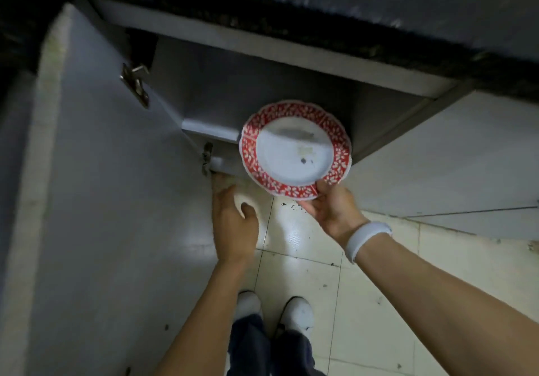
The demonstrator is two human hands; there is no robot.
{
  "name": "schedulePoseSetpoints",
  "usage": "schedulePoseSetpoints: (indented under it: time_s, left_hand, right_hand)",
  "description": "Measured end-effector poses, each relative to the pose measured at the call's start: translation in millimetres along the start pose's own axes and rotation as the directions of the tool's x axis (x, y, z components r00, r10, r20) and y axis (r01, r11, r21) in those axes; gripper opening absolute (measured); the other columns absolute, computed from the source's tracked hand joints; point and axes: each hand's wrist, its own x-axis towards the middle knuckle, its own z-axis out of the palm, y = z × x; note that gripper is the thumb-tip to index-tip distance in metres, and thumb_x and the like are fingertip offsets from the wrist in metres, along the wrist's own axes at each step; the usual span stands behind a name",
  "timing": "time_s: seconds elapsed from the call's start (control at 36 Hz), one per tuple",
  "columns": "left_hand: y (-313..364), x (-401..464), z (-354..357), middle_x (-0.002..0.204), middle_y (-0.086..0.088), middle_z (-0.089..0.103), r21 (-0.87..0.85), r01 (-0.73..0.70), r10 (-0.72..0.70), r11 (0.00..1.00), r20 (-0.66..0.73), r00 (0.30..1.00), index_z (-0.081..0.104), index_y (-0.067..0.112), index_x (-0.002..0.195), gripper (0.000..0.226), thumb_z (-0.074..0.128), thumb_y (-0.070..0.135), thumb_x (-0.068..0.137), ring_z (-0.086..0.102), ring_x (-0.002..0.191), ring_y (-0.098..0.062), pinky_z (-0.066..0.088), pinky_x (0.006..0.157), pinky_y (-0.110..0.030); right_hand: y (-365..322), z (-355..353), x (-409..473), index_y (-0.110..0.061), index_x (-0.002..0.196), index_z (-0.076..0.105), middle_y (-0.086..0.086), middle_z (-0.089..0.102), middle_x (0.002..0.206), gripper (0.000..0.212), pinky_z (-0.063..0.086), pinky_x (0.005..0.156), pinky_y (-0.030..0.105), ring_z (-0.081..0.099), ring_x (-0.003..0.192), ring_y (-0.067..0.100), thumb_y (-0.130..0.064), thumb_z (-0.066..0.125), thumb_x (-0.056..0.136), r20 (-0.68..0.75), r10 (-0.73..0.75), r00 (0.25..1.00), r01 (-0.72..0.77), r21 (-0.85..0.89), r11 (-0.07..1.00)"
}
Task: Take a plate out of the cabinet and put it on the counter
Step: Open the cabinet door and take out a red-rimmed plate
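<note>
My one head-worn camera looks steeply down from above the tabletop edge [291, 25], close over my hands, onto the open cabinet [233, 84] and floor [364, 302].

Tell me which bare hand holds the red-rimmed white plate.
The right hand, wearing a white wristband, pinches the red-rimmed white plate; the left hand is empty.

Bare forearms, no sleeves. White wristband [368, 239] on right wrist. Dark blue trousers [262, 346], white shoes [297, 313].

Pale tiled floor [364, 302] bears two white shoes [297, 314]
</note>
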Motion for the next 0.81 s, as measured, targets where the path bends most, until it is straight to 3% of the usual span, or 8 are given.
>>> schedulePoseSetpoints:
  time_s: [0.08,0.31,0.36,0.44,0.53,0.61,0.75,0.81]
  left_hand:
    - [8.8,-43.3,-21.9,0.138,-0.012,0.046,-0.076,0.14,-0.138,0.987,0.033,0.99,0.043,0.011,0.132,0.042,0.039,0.008,0.09,0.046,0.123,-0.027,0.036,0.101,-0.031]
    - [64.8,-140.0,-73.2,0.131,-0.008,0.053,-0.058,0.224,-0.212,0.973,0.157,0.964,0.052,0.01,0.12,0.034,0.039,0.007,0.09,0.05,0.112,-0.018,0.036,0.088,-0.027]
    - [86.6,-154.0,-79.0,0.13,-0.008,0.054,0.005,0.159,-0.157,0.987,0.205,0.966,0.053,0.014,0.119,0.033,0.04,0.008,0.089,0.05,0.108,-0.016,0.036,0.087,-0.026]
    - [124.8,-165.6,-80.3,0.136,-0.012,0.051,0.107,0.023,-0.055,0.994,0.307,0.95,0.046,0.013,0.128,0.039,0.044,0.013,0.089,0.049,0.121,-0.027,0.04,0.101,-0.037]
    - [176.5,-169.0,-69.2,0.131,-0.019,0.054,0.16,-0.248,0.18,0.955,0.35,0.919,0.05,0.004,0.125,0.038,0.047,0.006,0.087,0.048,0.122,-0.032,0.035,0.104,-0.038]
    - [233.1,-176.8,-47.4,0.126,-0.021,0.056,0.202,-0.479,0.364,0.854,0.426,0.828,0.053,0.002,0.121,0.036,0.049,0.004,0.085,0.048,0.118,-0.036,0.036,0.103,-0.041]
    - [322.3,-183.7,15.8,0.127,-0.016,0.055,0.232,-0.698,0.536,0.677,0.494,0.684,0.05,0.006,0.124,0.042,0.042,0.017,0.084,0.047,0.118,-0.035,0.037,0.1,-0.047]
    - [399.4,-210.6,87.5,0.135,-0.014,0.05,0.202,-0.798,0.618,0.568,0.536,0.575,0.047,0.007,0.127,0.041,0.046,0.015,0.086,0.041,0.126,-0.032,0.033,0.103,-0.047]
  right_hand:
    - [10.6,-24.2,-49.5,-0.009,0.097,0.057,0.011,0.067,0.092,0.012,0.055,0.067,0.036,0.066,0.08,0.025,-0.009,0.052,0.086,-0.04,0.018,0.999,-0.021,-0.091,0.996]
    - [9.6,-98.1,-197.3,-0.015,0.105,0.057,0.009,0.068,0.098,0.02,0.059,0.055,0.028,0.066,0.088,0.026,-0.014,0.056,0.085,-0.13,-0.02,0.991,-0.008,-0.212,0.977]
    - [1.1,-116.4,-227.8,-0.017,0.104,0.058,0.007,0.068,0.097,0.019,0.058,0.054,0.027,0.066,0.088,0.026,-0.015,0.056,0.085,-0.161,-0.041,0.986,0.007,-0.205,0.979]
    - [-20.3,-140.6,-266.5,-0.016,0.104,0.058,0.007,0.068,0.096,0.018,0.057,0.053,0.026,0.066,0.085,0.025,-0.016,0.055,0.086,-0.209,-0.093,0.973,0.055,-0.178,0.983]
    - [-47.3,-165.7,-297.5,-0.02,0.096,0.061,0.005,0.07,0.094,0.012,0.058,0.056,0.028,0.068,0.082,0.022,-0.017,0.053,0.087,-0.233,-0.15,0.961,0.119,-0.14,0.983]
    - [-74.5,-194.7,-317.4,-0.016,0.104,0.06,0.007,0.07,0.096,0.018,0.059,0.058,0.029,0.068,0.082,0.024,-0.017,0.051,0.089,-0.273,-0.215,0.938,0.195,-0.097,0.976]
    - [-130.1,-248.7,-333.4,-0.015,0.103,0.06,0.006,0.07,0.093,0.017,0.059,0.056,0.03,0.069,0.077,0.021,-0.014,0.051,0.088,-0.355,-0.3,0.885,0.321,0.0,0.947]
    - [-184.2,-320.7,-343.2,-0.015,0.101,0.06,0.006,0.07,0.091,0.016,0.059,0.055,0.03,0.069,0.071,0.018,-0.013,0.051,0.088,-0.383,-0.363,0.85,0.411,0.049,0.91]
